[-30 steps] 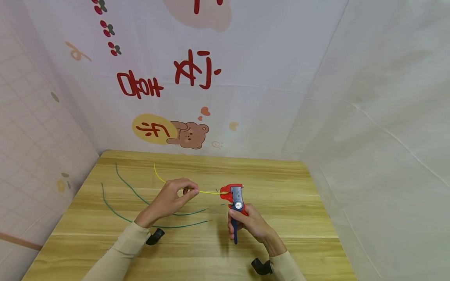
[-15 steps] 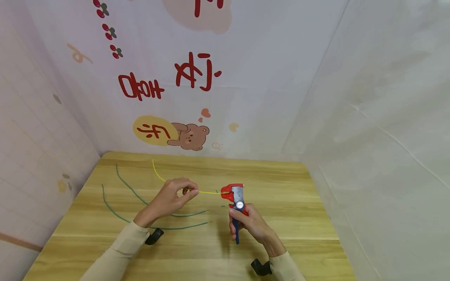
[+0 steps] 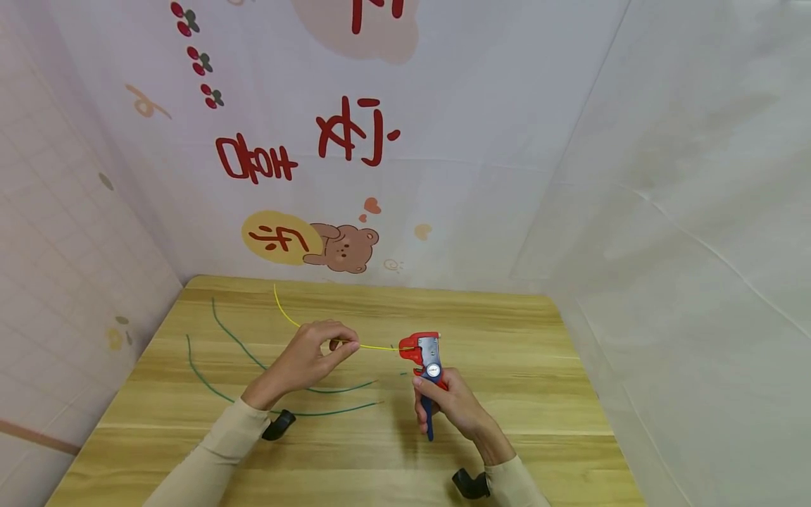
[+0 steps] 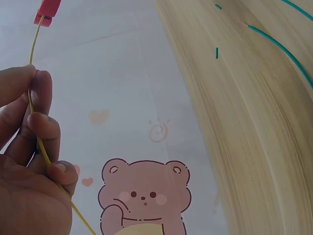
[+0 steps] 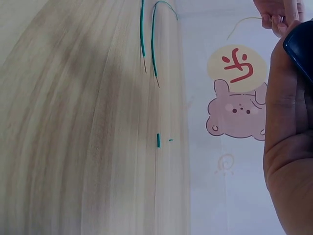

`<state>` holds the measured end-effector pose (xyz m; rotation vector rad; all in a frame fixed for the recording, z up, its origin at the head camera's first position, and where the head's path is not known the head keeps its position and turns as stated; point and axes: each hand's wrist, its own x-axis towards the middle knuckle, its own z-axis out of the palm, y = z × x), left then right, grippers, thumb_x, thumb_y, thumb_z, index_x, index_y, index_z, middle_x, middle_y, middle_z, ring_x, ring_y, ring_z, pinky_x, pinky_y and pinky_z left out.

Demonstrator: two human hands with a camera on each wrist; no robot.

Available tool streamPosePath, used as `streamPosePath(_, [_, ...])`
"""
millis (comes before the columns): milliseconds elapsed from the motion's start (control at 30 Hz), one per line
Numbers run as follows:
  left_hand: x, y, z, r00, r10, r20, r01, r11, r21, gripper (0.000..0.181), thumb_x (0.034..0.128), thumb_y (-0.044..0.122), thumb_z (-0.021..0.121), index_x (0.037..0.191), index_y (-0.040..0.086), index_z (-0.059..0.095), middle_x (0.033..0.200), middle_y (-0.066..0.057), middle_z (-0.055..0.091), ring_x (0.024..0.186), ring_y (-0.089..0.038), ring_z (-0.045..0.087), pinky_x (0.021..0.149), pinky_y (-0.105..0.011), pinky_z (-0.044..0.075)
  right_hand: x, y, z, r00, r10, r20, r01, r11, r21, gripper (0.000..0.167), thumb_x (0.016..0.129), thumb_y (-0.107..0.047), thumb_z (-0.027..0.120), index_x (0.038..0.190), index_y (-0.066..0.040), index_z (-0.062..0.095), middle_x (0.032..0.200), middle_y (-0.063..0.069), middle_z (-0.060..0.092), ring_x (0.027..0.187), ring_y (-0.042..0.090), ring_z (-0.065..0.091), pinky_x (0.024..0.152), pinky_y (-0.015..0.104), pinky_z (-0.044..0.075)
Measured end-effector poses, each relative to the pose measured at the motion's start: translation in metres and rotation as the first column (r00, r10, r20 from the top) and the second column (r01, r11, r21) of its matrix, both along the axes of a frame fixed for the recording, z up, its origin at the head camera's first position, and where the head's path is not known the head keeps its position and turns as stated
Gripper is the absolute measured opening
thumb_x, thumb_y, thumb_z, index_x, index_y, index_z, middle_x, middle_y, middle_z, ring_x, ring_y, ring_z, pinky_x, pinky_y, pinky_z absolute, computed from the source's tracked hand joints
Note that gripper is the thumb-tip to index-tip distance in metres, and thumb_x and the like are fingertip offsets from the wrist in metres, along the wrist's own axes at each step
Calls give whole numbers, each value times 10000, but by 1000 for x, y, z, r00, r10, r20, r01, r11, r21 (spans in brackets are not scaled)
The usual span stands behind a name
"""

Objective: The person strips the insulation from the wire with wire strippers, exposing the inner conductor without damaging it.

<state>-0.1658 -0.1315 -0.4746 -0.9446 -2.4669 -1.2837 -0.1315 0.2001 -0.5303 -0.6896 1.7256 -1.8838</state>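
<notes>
A yellow wire is pinched between the thumb and fingertips of my left hand, its tail curving away at the back left. In the left wrist view the wire runs straight from the fingertips into the red jaws of a wire stripper. My right hand grips the blue and red handles of that wire stripper, which stands upright above the table with its mouth facing left. In the right wrist view, only a dark handle end of the tool shows beside my right hand.
Two green wires lie curved on the wooden table, their bare copper ends pointing right. Short green insulation scraps lie near the wire stripper. A printed cloth wall rises behind the table.
Both hands hold nearly the same pose, with the wire end still in the stripper's jaws. The yellow wire's free tail has shifted slightly up and left. The head view has tilted a little.
</notes>
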Motion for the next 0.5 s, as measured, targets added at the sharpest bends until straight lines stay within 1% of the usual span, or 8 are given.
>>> streamPosePath(133, [0,0,0,1000,1,-4,-1,1000,2,116,1049,89,807,1024,200,830,884,117,719,803,-23,541,697,-287,496,1,0,0,1000,-12,-2,12,1000,7,491,1221,-176,474,910,197,548,744,459,497,590,72,722,587,320,656])
streamPosePath(200, [0,1,-1,1000,1,-14,-1,1000,6,118,1047,84,808,1024,197,831,881,117,718,802,-21,538,701,-266,484,2,0,0,1000,-21,5,21,1000,9,489,1218,-179,486,909,195,545,718,413,523,581,73,719,579,312,650])
streamPosePath(233, [0,1,-1,1000,2,-19,-2,1000,7,118,1048,82,806,1023,195,831,879,116,717,801,-22,537,700,-268,483,2,0,0,1000,-27,7,27,1000,11,490,1217,-182,490,909,196,544,695,363,550,576,74,717,574,308,646])
streamPosePath(300, [0,1,-2,1000,4,-22,-4,1000,9,124,1048,79,805,1023,197,831,880,117,719,800,-21,537,701,-266,481,3,-1,1,999,-40,9,40,999,19,500,1217,-193,495,908,196,545,657,221,612,571,76,714,570,297,639])
streamPosePath(367, [0,1,-2,999,9,-30,-9,1000,11,128,1048,76,804,1023,199,832,880,116,722,797,-22,536,702,-258,476,4,-2,2,998,-55,14,54,998,30,512,1218,-211,499,908,194,546,660,74,654,570,75,712,568,291,634])
streamPosePath(400, [0,1,-2,999,11,-34,-11,1000,12,131,1047,74,804,1023,199,832,880,114,722,796,-23,536,698,-268,481,5,-3,2,998,-62,16,61,998,35,518,1218,-221,501,907,191,548,672,23,665,570,73,710,568,289,633])
streamPosePath(433, [0,2,-2,999,14,-39,-14,1000,13,134,1047,70,804,1022,199,832,880,112,725,794,-23,537,697,-268,481,5,-3,2,998,-66,9,66,997,36,521,1221,-221,493,906,191,547,674,9,665,570,73,708,566,293,632])
streamPosePath(500, [1,2,-2,999,21,-49,-21,1000,17,140,1044,64,805,1017,199,832,882,109,730,791,-24,537,695,-264,479,5,-4,3,997,-75,3,75,997,35,522,1222,-225,487,905,185,547,654,75,637,569,73,705,565,299,633])
